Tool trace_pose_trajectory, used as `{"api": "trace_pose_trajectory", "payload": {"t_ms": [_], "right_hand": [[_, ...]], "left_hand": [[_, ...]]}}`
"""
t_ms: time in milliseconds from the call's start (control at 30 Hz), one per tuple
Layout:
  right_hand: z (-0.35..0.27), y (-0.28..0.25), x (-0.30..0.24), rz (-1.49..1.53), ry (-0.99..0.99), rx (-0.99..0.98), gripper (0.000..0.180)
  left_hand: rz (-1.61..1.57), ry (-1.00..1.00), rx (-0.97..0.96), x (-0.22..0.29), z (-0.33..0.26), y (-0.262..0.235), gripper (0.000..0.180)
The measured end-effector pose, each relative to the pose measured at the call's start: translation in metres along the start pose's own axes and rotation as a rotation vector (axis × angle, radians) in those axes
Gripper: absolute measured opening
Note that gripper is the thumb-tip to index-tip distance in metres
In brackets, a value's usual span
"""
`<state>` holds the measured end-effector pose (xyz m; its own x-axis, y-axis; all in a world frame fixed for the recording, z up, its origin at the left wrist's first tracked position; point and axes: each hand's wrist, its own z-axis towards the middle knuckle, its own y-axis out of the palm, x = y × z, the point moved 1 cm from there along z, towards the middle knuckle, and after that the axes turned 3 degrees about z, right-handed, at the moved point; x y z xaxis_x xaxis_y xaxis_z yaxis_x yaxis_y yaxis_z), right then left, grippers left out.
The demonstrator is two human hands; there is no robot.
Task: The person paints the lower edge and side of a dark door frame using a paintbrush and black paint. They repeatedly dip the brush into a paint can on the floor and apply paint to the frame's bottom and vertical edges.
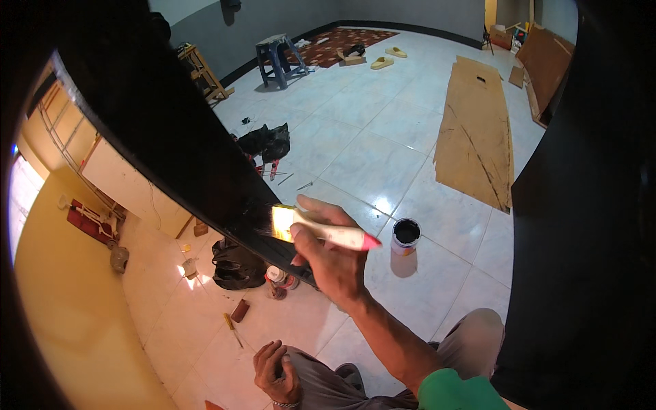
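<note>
My right hand (331, 263) is closed around a paintbrush (335, 234) with a pale handle, a red tip and a shiny metal band. The dark bristles meet the black surface of a long upright panel (205, 147) that slants across the left half of the view; bristles and paint are hard to tell apart there. To the right of that hand, an open can of black paint (405, 236) stands on the tiles. My left hand (277, 374) hangs by my knee, loosely curled, thumb apart from the fingers, with nothing visible in it.
Another black panel (581, 225) rises at the right. Cardboard (475, 130) lies on the tiled floor. Black bags (236, 265), small cans (279, 276) and a screwdriver (233, 328) are left of me. A blue stool (279, 58) and yellow slippers (383, 63) stand farther back.
</note>
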<state>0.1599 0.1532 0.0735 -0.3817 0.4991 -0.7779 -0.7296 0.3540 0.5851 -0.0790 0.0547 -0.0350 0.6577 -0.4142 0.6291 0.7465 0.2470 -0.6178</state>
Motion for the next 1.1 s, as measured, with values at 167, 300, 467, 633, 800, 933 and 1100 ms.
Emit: {"api": "trace_pose_trajectory", "payload": {"t_ms": [167,300,467,633,800,933,1100], "right_hand": [[0.005,-0.018,0.033,-0.275,-0.783,-0.297,0.038],[-0.032,-0.072,0.116,-0.45,-0.564,-0.201,0.034],[-0.059,-0.121,0.147,-0.709,-0.42,-0.184,0.03],[-0.005,-0.074,0.075,-0.512,-0.539,-0.251,0.025],[0.057,-0.046,0.03,0.072,-0.242,-0.14,0.023],[0.048,-0.086,0.09,0.114,0.051,-0.322,0.025],[0.03,-0.144,0.115,-0.193,-0.002,-0.286,0.021]], "left_hand": [[0.065,-0.004,0.01,0.022,0.009,0.022,0.021],[0.07,-0.078,0.009,0.018,0.007,0.035,0.022],[0.164,0.11,-0.075,0.026,0.019,0.053,0.02],[0.149,0.046,-0.075,0.021,0.02,0.063,0.02],[0.204,0.078,-0.081,0.016,0.023,0.061,0.02],[0.196,0.022,-0.084,0.005,0.023,0.063,0.021],[0.17,-0.017,-0.082,0.006,0.027,0.069,0.02]]}}
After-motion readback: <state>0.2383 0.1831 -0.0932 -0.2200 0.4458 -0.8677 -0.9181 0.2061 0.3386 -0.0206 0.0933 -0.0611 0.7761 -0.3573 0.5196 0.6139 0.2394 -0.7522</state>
